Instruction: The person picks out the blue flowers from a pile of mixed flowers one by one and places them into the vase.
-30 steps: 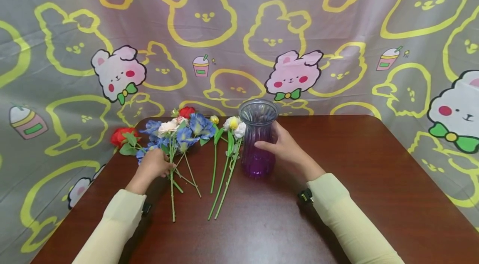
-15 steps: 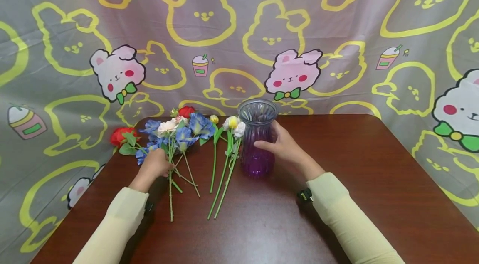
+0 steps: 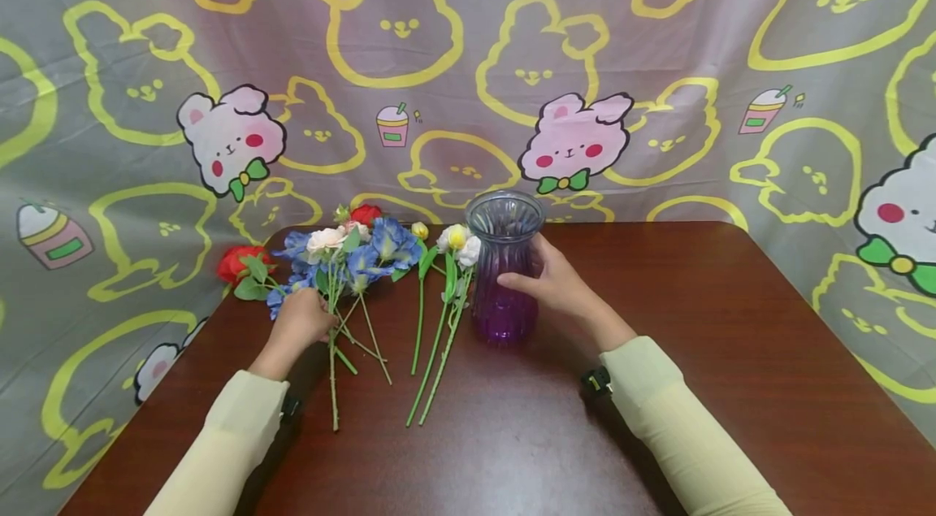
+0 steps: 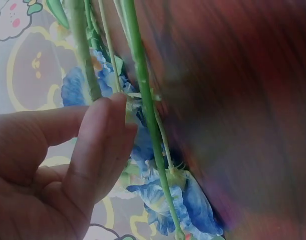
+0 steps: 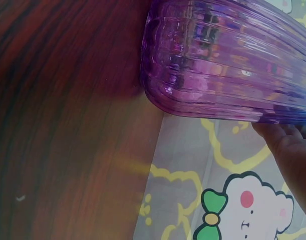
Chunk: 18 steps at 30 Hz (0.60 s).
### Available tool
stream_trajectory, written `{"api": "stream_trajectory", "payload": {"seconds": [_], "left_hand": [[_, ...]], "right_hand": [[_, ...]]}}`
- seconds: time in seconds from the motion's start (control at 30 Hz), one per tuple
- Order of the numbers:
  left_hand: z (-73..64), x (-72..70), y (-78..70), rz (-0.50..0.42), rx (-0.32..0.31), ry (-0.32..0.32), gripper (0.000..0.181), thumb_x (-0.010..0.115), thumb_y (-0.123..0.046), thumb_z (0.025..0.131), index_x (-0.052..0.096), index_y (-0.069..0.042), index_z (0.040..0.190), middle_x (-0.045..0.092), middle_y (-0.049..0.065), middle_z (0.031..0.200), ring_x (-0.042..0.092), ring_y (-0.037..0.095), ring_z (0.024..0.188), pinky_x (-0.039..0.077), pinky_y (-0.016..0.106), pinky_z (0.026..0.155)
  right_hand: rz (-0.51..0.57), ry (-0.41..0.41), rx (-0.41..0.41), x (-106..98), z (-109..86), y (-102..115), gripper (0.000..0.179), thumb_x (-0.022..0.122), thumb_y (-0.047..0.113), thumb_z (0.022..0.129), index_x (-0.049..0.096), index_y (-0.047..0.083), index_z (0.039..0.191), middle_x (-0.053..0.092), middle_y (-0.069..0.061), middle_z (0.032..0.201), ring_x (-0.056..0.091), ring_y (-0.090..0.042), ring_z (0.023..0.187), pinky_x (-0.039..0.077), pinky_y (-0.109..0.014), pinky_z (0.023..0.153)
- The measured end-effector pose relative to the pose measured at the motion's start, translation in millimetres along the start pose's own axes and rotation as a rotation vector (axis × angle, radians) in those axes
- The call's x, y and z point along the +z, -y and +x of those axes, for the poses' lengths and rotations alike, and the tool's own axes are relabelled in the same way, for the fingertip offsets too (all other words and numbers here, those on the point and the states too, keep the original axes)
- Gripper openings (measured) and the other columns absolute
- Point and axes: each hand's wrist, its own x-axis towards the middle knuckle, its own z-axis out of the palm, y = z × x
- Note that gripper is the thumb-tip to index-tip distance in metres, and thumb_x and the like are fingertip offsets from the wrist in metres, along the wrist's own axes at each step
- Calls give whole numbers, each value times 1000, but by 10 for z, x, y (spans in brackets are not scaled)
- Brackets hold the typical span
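Note:
In the head view, my left hand pinches the stem of a pale pink flower between thumb and fingers. The left wrist view shows this thick green stem at the fingertips. Blue flowers lie around and behind it, their thinner stems crossing below the hand. A purple glass vase, clear grey toward its flared rim, stands upright on the table. My right hand grips its right side, thumb across the front; the other fingers are mostly hidden behind the glass. No stems show inside the vase.
Red flowers lie at the left edge and behind the blue ones. White and yellow flowers with long green stems lie just left of the vase. The brown wooden table ends at a patterned cloth backdrop.
The left hand and the pinched flower have shifted very slightly, with the lower stem end a little further left. The right hand and the vase have stayed in place.

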Motion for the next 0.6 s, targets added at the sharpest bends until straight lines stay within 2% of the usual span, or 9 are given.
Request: {"api": "stream_trajectory", "payload": {"seconds": [0.17,0.4,0.6], "left_hand": [[-39,-19,-23,-16,24,-43,36,71,-8,80,49,-12,51,55,-3,43,62,17,46,42,32,51],[-68,-49,-84,-30,53,-116,21,73,-10,83,64,-5,64,60,-2,49,62,15,47,49,38,57],[-84,-46,-160,-54,80,-154,13,74,-8,82,66,2,79,67,6,63,62,15,48,50,41,63]], "right_hand": [[7,6,15,14,-49,203,73,72,3,87,32,2,147,49,-20,138,50,-35,125,39,-49,103],[-27,8,25,6,-50,217,72,72,5,87,32,4,147,49,-19,138,50,-34,125,39,-48,103],[-21,18,31,9,-57,209,73,72,8,88,31,6,149,48,-18,140,48,-34,127,38,-49,104]]}}
